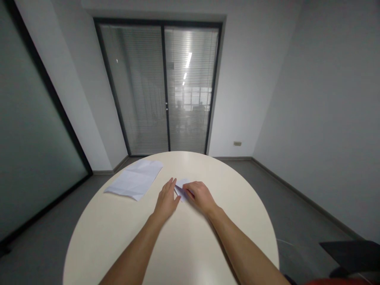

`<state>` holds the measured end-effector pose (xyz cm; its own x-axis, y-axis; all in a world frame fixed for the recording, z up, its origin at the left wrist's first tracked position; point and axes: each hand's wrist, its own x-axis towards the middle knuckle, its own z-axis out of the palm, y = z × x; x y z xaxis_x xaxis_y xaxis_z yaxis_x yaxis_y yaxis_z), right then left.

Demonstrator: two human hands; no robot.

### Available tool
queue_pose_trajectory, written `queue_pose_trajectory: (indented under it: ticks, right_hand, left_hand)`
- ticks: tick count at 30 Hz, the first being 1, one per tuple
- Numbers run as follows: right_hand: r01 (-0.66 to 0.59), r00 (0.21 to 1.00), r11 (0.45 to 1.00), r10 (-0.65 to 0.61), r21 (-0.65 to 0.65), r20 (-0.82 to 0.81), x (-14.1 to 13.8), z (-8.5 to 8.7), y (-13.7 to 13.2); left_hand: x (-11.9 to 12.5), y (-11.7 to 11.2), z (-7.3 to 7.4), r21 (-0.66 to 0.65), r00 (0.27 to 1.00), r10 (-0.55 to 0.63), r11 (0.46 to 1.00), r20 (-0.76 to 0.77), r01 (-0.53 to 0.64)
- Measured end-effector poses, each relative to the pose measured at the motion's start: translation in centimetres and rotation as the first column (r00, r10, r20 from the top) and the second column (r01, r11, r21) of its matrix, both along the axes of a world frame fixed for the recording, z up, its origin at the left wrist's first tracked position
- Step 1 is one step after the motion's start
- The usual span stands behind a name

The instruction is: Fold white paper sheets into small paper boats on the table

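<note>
A small folded white paper (181, 187) lies near the middle of the round cream table (118, 229). My left hand (166, 201) rests flat beside it, fingers stretched out and together, its fingertips touching the paper's left edge. My right hand (200, 194) lies on top of the paper's right part with the fingers curled down, pressing on it. Most of the folded paper is hidden under the right hand.
A larger creased white sheet (135, 180) lies on the table's far left. Glass doors with blinds (162, 87) stand behind the table. A dark object (353, 253) shows at the lower right, off the table.
</note>
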<state>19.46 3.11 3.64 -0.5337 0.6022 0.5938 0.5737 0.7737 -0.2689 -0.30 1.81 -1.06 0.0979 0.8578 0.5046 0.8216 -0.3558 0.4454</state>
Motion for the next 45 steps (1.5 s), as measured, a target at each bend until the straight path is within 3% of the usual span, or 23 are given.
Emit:
queue_pose_trajectory:
  ticks: [5,14,24,29,33,45]
  right_hand:
    - [-0.092,0.996,0.995,0.093,-0.04,0.014,0.0,-0.1,-0.2]
    - [-0.122,0.99,0.976,0.133,-0.182,0.048,0.4,-0.3,-0.3]
    - [-0.166,0.981,0.944,0.186,-0.286,0.045,0.5,-0.5,-0.5]
    - [-0.121,0.992,0.923,0.128,-0.365,-0.005,0.6,-0.6,-0.4]
    - [-0.072,0.997,0.938,0.066,-0.339,-0.028,0.8,-1.0,-0.2]
    - [-0.077,0.992,0.969,0.099,-0.237,0.082,1.7,-2.0,0.6]
  left_hand:
    - [0.1,-0.1,0.1,-0.04,0.997,-0.064,0.997,-0.037,0.063]
    - [0.2,-0.9,2.2,-0.255,0.999,-0.014,0.967,-0.042,0.002]
    - [0.6,-1.3,2.6,-0.2,0.993,0.013,0.979,-0.115,-0.036]
    - [0.3,-1.2,2.0,-0.168,0.993,-0.028,0.986,-0.118,0.008]
    - [0.2,-1.1,1.8,-0.163,0.993,-0.061,0.986,-0.098,0.044]
    - [-0.1,-1.4,2.3,-0.2,0.985,-0.174,0.965,0.008,0.172]
